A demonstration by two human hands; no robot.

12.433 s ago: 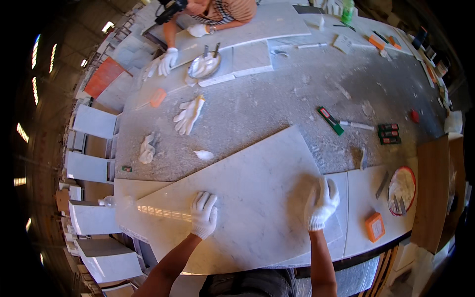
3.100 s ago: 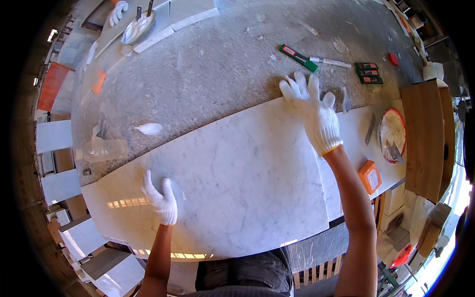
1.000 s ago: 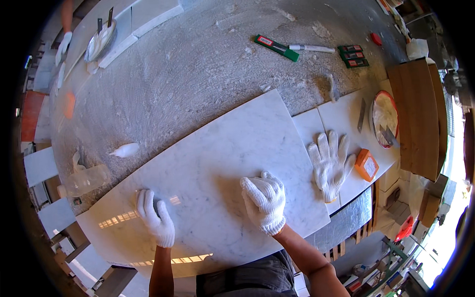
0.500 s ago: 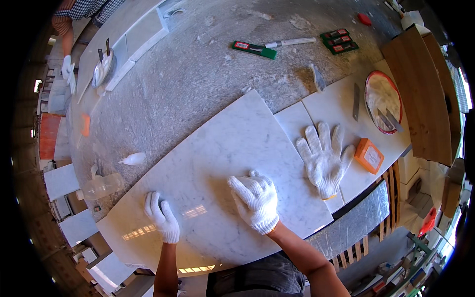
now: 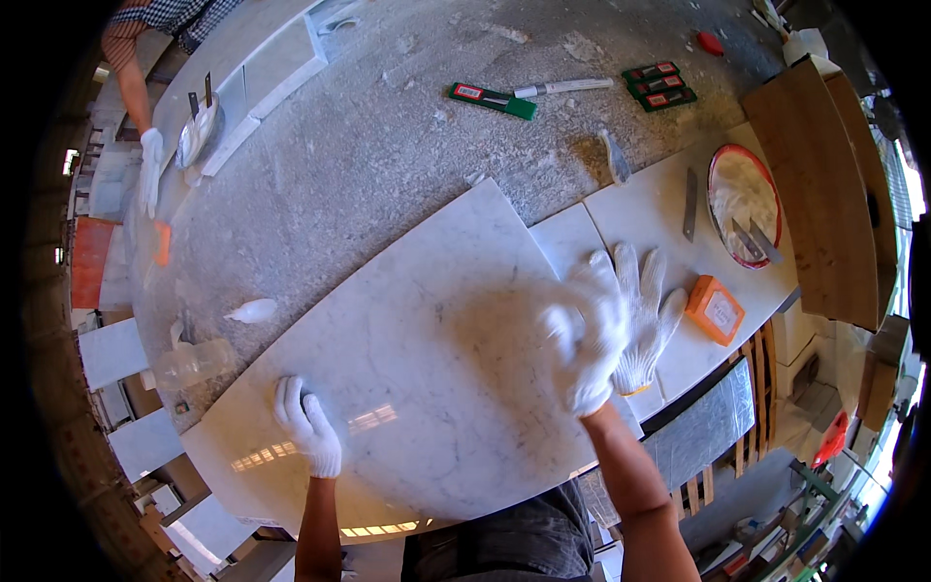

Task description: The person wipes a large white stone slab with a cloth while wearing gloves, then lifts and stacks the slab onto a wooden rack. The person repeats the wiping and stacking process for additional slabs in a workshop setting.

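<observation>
See open grey tabletop (image 5: 378, 155) edging white marble slab (image 5: 417, 320), white-gloved left hand (image 5: 308, 428) loosely curled; cannot tell grip of blurred white-gloved right hand (image 5: 586, 338).

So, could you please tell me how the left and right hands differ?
The left hand looks sharp, the right hand blurred. The left hand is at the left part of the slab; the right hand is by its right edge, partly hiding the loose glove. Both are white-gloved.

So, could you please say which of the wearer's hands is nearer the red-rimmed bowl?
Right. The right hand is left of the red-rimmed bowl and lower in view; the left hand is much farther left, over the slab.
</observation>
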